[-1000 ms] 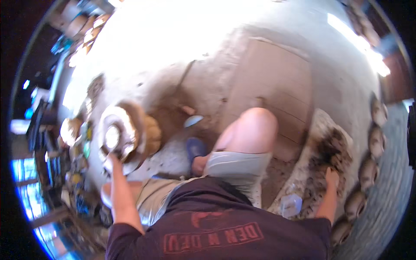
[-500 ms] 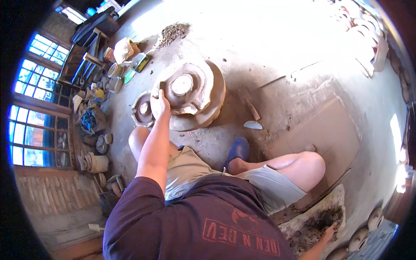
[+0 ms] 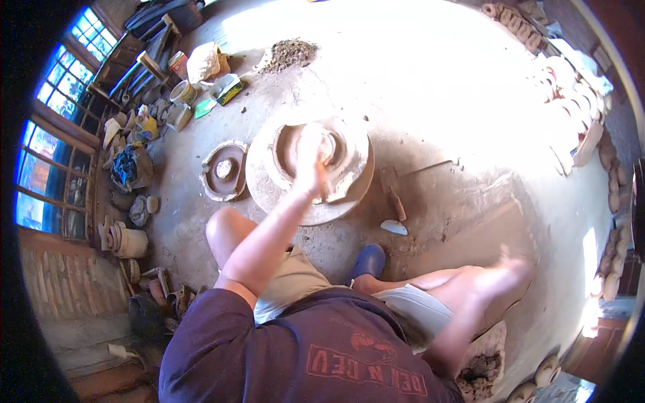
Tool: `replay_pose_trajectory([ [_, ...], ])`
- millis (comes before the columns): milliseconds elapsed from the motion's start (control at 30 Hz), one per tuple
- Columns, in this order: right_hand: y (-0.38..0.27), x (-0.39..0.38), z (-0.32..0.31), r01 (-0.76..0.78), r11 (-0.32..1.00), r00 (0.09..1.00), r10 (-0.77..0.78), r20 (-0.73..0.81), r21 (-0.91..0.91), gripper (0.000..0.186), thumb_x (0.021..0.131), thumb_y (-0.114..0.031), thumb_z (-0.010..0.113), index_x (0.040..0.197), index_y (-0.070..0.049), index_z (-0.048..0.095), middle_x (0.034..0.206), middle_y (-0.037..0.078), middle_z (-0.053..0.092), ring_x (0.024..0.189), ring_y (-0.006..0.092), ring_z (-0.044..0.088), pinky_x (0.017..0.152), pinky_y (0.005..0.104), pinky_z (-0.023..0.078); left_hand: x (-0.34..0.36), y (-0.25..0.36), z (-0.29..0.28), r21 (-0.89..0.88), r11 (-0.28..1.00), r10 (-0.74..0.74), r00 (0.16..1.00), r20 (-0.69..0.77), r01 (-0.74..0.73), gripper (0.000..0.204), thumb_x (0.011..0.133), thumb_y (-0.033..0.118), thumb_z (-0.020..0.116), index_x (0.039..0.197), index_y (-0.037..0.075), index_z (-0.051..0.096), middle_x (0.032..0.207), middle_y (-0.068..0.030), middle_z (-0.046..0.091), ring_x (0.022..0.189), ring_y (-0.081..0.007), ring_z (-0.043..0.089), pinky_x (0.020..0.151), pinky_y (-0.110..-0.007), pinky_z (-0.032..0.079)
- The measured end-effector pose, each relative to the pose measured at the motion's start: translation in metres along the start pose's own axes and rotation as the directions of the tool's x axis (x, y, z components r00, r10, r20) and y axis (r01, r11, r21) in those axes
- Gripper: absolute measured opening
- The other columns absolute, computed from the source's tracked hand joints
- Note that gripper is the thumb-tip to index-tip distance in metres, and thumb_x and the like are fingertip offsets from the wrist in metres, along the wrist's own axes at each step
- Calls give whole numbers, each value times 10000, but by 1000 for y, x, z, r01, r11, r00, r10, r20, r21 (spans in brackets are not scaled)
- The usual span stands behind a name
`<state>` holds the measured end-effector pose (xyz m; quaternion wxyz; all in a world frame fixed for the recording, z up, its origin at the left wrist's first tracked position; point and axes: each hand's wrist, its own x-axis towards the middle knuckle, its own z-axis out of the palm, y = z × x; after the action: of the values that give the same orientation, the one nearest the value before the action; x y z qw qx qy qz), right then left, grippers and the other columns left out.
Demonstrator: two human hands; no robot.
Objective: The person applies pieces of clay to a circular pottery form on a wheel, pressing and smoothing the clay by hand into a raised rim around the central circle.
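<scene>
My left hand (image 3: 312, 168), blurred, reaches over a pale ring-shaped mould (image 3: 344, 187) with a raised centre on a round base (image 3: 264, 181); whether it touches the mould I cannot tell. A smaller round mould (image 3: 224, 183) lies on the floor to the left. My right hand (image 3: 505, 265), smeared by motion, is raised near my right knee over a brown board (image 3: 490, 228); its fingers are unclear. A clay-covered sheet (image 3: 496, 342) with dark clay lies beside my right leg. A wooden tool (image 3: 398, 205) and a white scraper (image 3: 394, 228) rest right of the mould.
Tubs (image 3: 183, 93), a green box (image 3: 226, 89) and bags line the left wall under windows (image 3: 50, 144). A soil pile (image 3: 289, 56) lies at the back. Rows of clay pieces (image 3: 608, 269) and stacked pale pieces (image 3: 568, 107) line the right side. My blue clog (image 3: 368, 260) is below the mould.
My left hand has moved from gripping the mould's rim on the left to over its right part. My right hand has come up and inward from the clay sheet.
</scene>
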<state>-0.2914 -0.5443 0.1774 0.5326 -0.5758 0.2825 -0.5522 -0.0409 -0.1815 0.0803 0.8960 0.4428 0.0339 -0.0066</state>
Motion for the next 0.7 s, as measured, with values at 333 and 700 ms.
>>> replay_pose_trajectory([
  [333,-40,-155,188,470,867,336,-347,876,164,1053,972,-879,448,1477,26,635,1722,351,271,1638,539,140,1301,669,134,-99,80,50,-42,844,-483,793,371,534,726,1128,502,551,1654,29,388,1453,-257,657,1289,-319,695,1085,-474,571],
  [700,-71,-249,232,-149,931,114,-318,941,333,1057,1088,-737,345,1737,31,19,1825,246,-74,1689,365,-112,1346,505,17,-69,128,20,166,986,-42,915,401,-28,1060,1035,832,26,1758,59,-27,1850,-119,-11,1697,-284,-9,1357,-446,8],
])
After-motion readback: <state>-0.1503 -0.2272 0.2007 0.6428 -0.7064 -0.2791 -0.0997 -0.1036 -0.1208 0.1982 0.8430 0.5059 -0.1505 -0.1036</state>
